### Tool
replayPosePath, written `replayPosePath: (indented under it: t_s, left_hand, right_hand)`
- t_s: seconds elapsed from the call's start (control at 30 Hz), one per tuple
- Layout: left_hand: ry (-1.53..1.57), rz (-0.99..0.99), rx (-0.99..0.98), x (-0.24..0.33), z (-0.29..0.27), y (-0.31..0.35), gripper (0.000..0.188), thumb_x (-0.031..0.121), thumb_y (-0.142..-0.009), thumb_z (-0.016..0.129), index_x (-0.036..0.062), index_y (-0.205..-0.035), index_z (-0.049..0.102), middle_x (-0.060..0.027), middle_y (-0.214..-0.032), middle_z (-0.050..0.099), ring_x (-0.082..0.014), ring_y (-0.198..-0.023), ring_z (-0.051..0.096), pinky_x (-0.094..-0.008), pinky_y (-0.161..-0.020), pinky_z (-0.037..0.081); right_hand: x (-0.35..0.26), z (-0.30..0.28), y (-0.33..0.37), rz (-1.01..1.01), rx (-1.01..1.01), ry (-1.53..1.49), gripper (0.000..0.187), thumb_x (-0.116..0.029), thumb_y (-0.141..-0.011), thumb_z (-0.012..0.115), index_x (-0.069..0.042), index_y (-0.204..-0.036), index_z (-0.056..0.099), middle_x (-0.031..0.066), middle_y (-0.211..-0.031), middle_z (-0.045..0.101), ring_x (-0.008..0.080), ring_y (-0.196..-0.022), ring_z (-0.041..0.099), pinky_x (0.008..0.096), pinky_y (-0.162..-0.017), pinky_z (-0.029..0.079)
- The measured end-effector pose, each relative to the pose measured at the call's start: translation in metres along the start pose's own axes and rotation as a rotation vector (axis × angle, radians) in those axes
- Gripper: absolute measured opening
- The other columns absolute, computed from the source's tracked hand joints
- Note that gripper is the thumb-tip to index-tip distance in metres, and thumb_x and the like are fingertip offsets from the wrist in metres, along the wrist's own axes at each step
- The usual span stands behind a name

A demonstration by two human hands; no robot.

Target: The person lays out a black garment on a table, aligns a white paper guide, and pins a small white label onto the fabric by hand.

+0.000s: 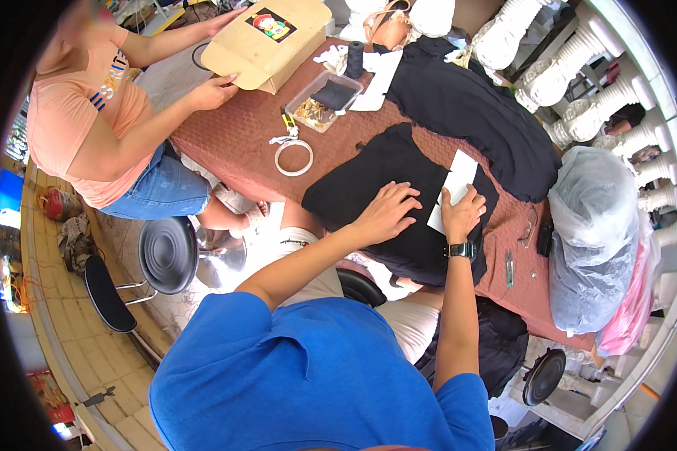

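Observation:
A black garment [406,161] lies spread on the table in front of me. My left hand [389,214] rests on it palm down, with the fingers stretched and apart. To its right, a narrow white card [460,170] lies on the dark cloth. My right hand [462,216] has the lower part of this card between thumb and fingers, pressing it on the cloth; a dark watch is on that wrist. The card's lower end is partly hidden under the hand. A second black garment [466,105] lies bunched beyond, toward the back right.
The table has a brown cloth [237,139]. On it are a tape roll [293,158], a clear tub [308,94], a black thread spool [355,60], small snips [509,269] and a stuffed plastic bag [594,233]. At left, another person [113,98] holds a cardboard box [278,41].

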State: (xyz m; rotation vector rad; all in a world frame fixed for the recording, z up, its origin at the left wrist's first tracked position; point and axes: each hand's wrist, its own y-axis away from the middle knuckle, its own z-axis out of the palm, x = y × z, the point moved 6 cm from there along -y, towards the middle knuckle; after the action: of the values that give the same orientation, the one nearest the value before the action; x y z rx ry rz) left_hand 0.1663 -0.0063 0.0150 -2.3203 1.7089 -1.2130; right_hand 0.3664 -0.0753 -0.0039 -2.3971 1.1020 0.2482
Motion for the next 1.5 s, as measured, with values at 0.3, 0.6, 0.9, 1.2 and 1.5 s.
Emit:
replayPosePath:
  t_s: [0.3,0.6,0.9,1.2,1.5]
  left_hand:
    - [-0.124,0.007,-0.022,-0.003,0.007,0.01,0.033,0.02,-0.09,0.073,0.0089,-0.118,0.062,-0.0104,-0.137,0.054,-0.0329,-0.139,0.044,-0.0527,-0.119,0.032]
    - [-0.151,0.022,-0.017,-0.001,0.005,0.011,0.031,0.023,-0.092,0.072,0.0083,-0.118,0.063,-0.0105,-0.136,0.056,-0.0334,-0.138,0.046,-0.0509,-0.116,0.037]
    - [-0.158,0.028,-0.012,0.002,0.005,0.012,0.032,0.023,-0.091,0.072,0.0076,-0.117,0.062,-0.0109,-0.135,0.056,-0.0334,-0.137,0.046,-0.0486,-0.115,0.037]
    - [-0.177,0.015,-0.028,0.004,0.003,0.011,0.03,0.023,-0.092,0.071,0.0082,-0.118,0.063,-0.0101,-0.138,0.056,-0.0327,-0.139,0.045,-0.0474,-0.113,0.038]
    - [-0.171,0.006,-0.04,0.004,0.003,0.011,0.03,0.023,-0.093,0.07,0.0084,-0.119,0.063,-0.01,-0.139,0.055,-0.0328,-0.139,0.045,-0.0475,-0.114,0.038]
  right_hand:
    - [0.012,0.008,0.001,0.009,-0.009,-0.029,0.075,-0.052,-0.081,0.079,-0.005,-0.135,0.055,0.019,-0.126,0.05,0.04,-0.114,0.048,0.0522,-0.093,0.045]
    - [0.017,0.006,0.002,-0.017,-0.03,-0.091,0.086,-0.057,-0.076,0.082,-0.004,-0.137,0.053,0.021,-0.128,0.049,0.0416,-0.114,0.048,0.0516,-0.094,0.046]
    - [0.023,0.008,0.004,-0.079,-0.014,-0.129,0.083,-0.054,-0.077,0.083,-0.003,-0.136,0.054,0.0205,-0.127,0.049,0.041,-0.114,0.047,0.0508,-0.097,0.044]
    - [0.026,0.007,0.007,-0.138,0.023,-0.16,0.079,-0.051,-0.078,0.082,-0.003,-0.134,0.055,0.0187,-0.125,0.05,0.0404,-0.113,0.048,0.0498,-0.096,0.043]
    - [0.026,0.008,0.006,-0.157,0.035,-0.149,0.078,-0.05,-0.078,0.083,-0.002,-0.134,0.056,0.0175,-0.126,0.05,0.0396,-0.113,0.049,0.0494,-0.095,0.044]
